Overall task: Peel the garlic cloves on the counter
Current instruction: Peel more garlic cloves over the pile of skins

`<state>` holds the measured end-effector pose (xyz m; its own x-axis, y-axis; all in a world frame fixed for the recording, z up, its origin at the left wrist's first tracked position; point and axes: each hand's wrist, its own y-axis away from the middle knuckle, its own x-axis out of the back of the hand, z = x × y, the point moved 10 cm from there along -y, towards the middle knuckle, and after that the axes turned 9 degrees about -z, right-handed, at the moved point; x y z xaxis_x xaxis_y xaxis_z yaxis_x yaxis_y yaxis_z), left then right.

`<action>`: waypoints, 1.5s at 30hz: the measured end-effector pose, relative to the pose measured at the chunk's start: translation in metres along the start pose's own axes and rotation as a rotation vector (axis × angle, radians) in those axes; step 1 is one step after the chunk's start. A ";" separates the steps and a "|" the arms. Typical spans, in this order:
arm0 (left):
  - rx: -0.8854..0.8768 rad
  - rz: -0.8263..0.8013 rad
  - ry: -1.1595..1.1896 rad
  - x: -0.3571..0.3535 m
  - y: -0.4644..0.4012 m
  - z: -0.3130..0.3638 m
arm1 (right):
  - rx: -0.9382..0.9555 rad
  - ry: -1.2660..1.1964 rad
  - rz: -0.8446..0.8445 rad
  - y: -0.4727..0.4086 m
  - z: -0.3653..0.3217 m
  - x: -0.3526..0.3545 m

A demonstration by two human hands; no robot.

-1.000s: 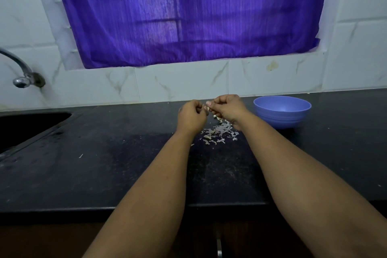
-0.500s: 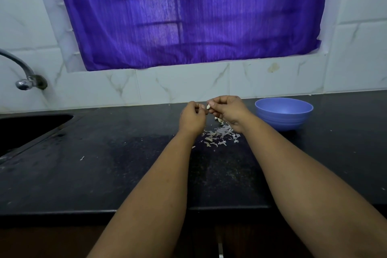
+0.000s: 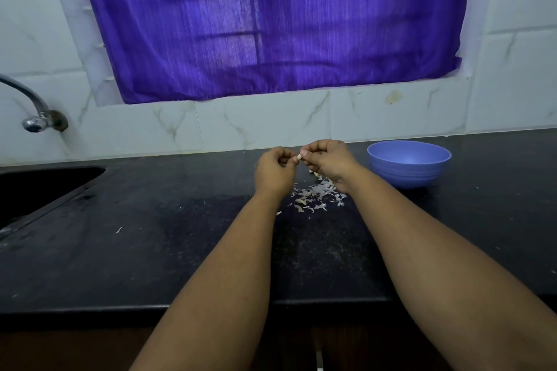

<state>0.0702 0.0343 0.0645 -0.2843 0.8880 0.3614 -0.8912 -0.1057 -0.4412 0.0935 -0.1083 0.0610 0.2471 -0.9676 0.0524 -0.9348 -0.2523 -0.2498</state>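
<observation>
1. A small pale clove (image 3: pixel 299 156) is held in the air above the counter (image 3: pixel 150 250), between two hands raised just behind a heap of skins.
2. The right hand (image 3: pixel 327 161) pinches the clove with curled fingers. The left hand (image 3: pixel 275 170) is curled too, its fingertips meeting the clove's other end, likely nipping at skin; whether it grips skin or bare clove is too small to tell.
3. To do this well, I'd say hold the clove steady in the right hand and pull the skin away in strips with the left, letting scraps fall onto the heap.
4. The skins (image 3: pixel 316 194) lie scattered on the dark counter under the right wrist.
5. A blue bowl (image 3: pixel 408 164) stands near, to the right; its contents are hidden.
6. Further left, a dark sink (image 3: pixel 39 187) is set into the counter, with a metal tap (image 3: pixel 33 113) above it.
7. Behind, white marbled tiles (image 3: pixel 256 122) and a purple curtain (image 3: pixel 271 21) over a window.
</observation>
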 end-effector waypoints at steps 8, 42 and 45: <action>-0.030 -0.001 0.130 0.000 0.002 0.004 | -0.024 -0.067 -0.020 -0.001 0.004 -0.002; -0.009 -0.068 0.248 -0.007 0.001 0.004 | 0.097 0.528 0.069 -0.001 -0.020 0.003; -0.009 -0.079 0.243 -0.008 0.002 0.004 | 0.072 0.492 0.075 -0.002 -0.018 0.005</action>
<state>0.0697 0.0250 0.0641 -0.1192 0.9750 0.1877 -0.9038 -0.0282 -0.4271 0.0914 -0.1126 0.0794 0.0137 -0.8787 0.4771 -0.9210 -0.1969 -0.3361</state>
